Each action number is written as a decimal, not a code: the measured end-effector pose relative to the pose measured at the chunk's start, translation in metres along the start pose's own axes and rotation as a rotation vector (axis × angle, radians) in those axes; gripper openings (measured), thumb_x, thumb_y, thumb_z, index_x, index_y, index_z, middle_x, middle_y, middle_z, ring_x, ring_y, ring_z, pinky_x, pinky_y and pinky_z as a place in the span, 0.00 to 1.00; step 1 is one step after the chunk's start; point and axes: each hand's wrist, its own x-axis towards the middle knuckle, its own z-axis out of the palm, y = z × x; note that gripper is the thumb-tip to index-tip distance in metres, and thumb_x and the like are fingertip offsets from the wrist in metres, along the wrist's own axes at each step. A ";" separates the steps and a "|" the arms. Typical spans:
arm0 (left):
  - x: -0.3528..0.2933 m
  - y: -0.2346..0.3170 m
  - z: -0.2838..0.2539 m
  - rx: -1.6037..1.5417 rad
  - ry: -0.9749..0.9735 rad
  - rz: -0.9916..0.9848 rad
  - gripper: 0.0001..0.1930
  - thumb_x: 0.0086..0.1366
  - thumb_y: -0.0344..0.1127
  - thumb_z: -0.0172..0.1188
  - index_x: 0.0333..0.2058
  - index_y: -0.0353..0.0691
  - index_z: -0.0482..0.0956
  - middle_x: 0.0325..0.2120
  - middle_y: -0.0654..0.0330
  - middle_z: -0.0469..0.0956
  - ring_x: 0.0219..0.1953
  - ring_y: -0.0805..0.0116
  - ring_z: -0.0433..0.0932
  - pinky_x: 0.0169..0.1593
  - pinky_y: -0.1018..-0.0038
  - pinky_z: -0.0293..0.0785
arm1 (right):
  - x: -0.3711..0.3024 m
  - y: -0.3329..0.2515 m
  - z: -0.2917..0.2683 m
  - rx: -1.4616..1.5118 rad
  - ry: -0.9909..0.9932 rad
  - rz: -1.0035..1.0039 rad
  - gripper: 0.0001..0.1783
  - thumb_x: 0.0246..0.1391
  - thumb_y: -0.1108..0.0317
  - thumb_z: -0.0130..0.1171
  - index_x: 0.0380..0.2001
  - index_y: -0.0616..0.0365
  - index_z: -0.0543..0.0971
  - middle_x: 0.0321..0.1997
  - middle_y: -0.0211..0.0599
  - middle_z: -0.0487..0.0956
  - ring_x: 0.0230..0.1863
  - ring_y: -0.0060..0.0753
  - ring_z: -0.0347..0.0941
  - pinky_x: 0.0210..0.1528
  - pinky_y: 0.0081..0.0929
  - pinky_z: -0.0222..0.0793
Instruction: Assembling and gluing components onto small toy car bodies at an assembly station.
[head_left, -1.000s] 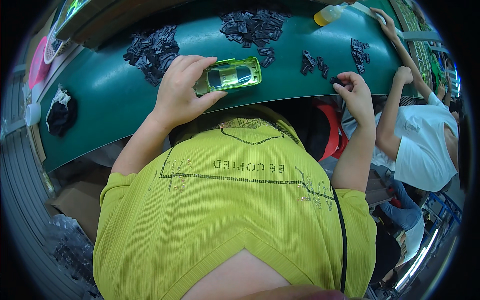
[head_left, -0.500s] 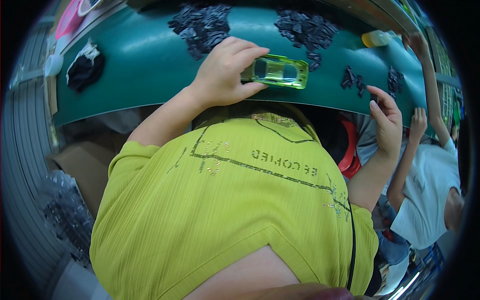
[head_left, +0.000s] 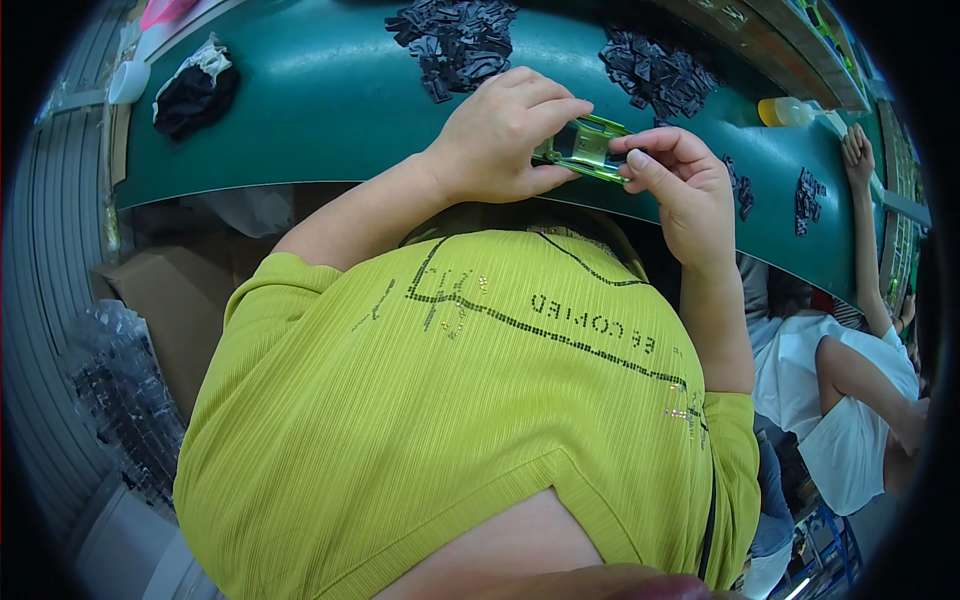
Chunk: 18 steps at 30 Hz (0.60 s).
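Note:
My left hand (head_left: pixel 505 135) grips one end of a shiny green toy car body (head_left: pixel 592 146) above the near edge of the green work table (head_left: pixel 330 110). Fingers and thumb close on the car's two sides, hiding that end. At the other end, my right hand (head_left: pixel 692 195) is closed in a pinch on a small black piece (head_left: pixel 622 157), mostly covered by the fingertips and set against the car body. Behind my hands lie two heaps of flat black pieces, one heap (head_left: pixel 455 45) beyond the left hand and another heap (head_left: pixel 655 75) beyond the right.
Smaller groups of black pieces (head_left: pixel 810 200) lie to the right. A bottle of yellow liquid (head_left: pixel 785 112) rests farther back. A black and white cloth (head_left: pixel 197 90) and white cup (head_left: pixel 128 82) are at far left. Another person's arm (head_left: pixel 868 230) reaches over the table's right end.
My right hand has moved left with the black piece and now meets the car body. The left hand still holds the car. The other person's arms have shifted at the right.

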 end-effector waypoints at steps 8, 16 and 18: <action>-0.002 -0.001 0.002 -0.008 0.025 0.002 0.29 0.43 0.37 0.71 0.47 0.39 0.75 0.40 0.55 0.76 0.43 0.57 0.73 0.47 0.66 0.71 | 0.001 0.006 0.011 -0.352 0.088 -0.166 0.06 0.51 0.76 0.60 0.34 0.61 0.79 0.32 0.31 0.80 0.32 0.20 0.75 0.34 0.18 0.71; 0.000 -0.005 0.002 -0.026 0.027 0.031 0.30 0.42 0.36 0.72 0.47 0.39 0.75 0.40 0.55 0.77 0.42 0.56 0.74 0.46 0.66 0.71 | 0.000 0.001 0.013 -0.673 0.083 -0.371 0.06 0.48 0.76 0.63 0.32 0.61 0.79 0.30 0.33 0.79 0.30 0.22 0.75 0.34 0.17 0.69; -0.001 -0.005 0.001 -0.030 0.029 0.032 0.30 0.41 0.36 0.72 0.46 0.39 0.75 0.40 0.55 0.77 0.42 0.56 0.74 0.45 0.66 0.71 | -0.003 -0.001 0.003 -0.541 0.154 -0.353 0.08 0.47 0.76 0.63 0.33 0.61 0.79 0.29 0.32 0.78 0.30 0.20 0.74 0.34 0.16 0.69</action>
